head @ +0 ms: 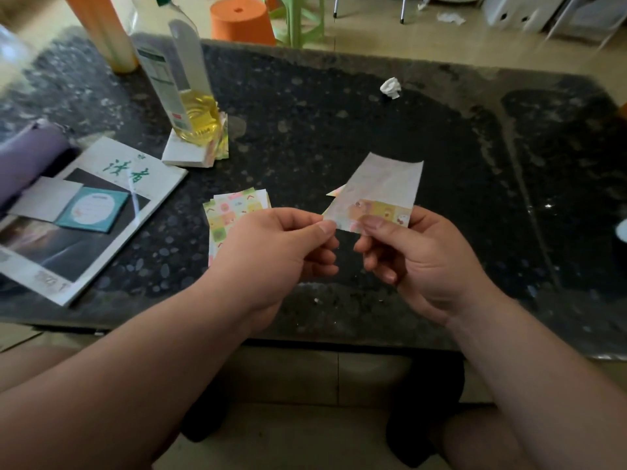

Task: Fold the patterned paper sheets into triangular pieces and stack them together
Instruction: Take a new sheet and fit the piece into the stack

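Observation:
I hold one paper sheet [383, 188] above the dark stone table [339, 123], its pale back facing me and a narrow patterned strip folded up along its near edge. My left hand [278, 245] pinches the sheet's near left corner between thumb and forefinger. My right hand [410, 256] pinches the folded strip on the right. A small pile of loose patterned sheets [234, 206] lies flat on the table just behind my left hand, partly hidden by it. A pointed patterned piece [334, 191] peeks out behind the held sheet.
An oil bottle [183, 83] stands on a white pad [190, 152] with more patterned paper under it at the back left. A magazine [84, 212] and purple case [27, 157] lie at left. A crumpled white scrap [391, 87] sits at the back.

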A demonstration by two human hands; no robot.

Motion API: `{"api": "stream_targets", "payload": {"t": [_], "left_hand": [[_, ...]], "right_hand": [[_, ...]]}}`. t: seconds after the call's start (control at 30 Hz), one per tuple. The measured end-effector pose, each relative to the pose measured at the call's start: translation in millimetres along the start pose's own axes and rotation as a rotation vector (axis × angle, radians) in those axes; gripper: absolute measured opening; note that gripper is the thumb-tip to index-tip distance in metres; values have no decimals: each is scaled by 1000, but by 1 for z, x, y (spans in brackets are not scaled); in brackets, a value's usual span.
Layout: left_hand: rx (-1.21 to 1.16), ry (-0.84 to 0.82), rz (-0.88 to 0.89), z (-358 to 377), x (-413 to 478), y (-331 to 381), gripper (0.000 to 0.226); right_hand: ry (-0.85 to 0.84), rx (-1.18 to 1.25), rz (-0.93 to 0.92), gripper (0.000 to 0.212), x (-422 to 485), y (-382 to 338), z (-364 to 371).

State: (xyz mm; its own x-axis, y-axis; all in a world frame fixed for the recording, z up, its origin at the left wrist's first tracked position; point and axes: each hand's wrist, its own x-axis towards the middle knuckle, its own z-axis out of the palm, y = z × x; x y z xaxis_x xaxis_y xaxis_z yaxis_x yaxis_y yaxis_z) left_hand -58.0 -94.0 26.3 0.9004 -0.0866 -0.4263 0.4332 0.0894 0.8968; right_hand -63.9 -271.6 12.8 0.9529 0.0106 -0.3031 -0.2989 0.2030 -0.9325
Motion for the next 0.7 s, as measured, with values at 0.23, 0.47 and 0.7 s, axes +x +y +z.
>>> {"api": "stream_targets", "payload": {"t": [0.23, 0.47, 0.7], "left_hand": [[33, 35, 23, -3, 2, -2, 12], [84, 29, 200, 0, 2, -4, 14], [325, -52, 285, -2, -4, -3, 9]], "right_hand": [[25, -46, -18, 12, -3, -1, 4], [12, -43, 13, 8, -3, 2, 7], [4, -13, -2, 11, -3, 2, 4]]}}
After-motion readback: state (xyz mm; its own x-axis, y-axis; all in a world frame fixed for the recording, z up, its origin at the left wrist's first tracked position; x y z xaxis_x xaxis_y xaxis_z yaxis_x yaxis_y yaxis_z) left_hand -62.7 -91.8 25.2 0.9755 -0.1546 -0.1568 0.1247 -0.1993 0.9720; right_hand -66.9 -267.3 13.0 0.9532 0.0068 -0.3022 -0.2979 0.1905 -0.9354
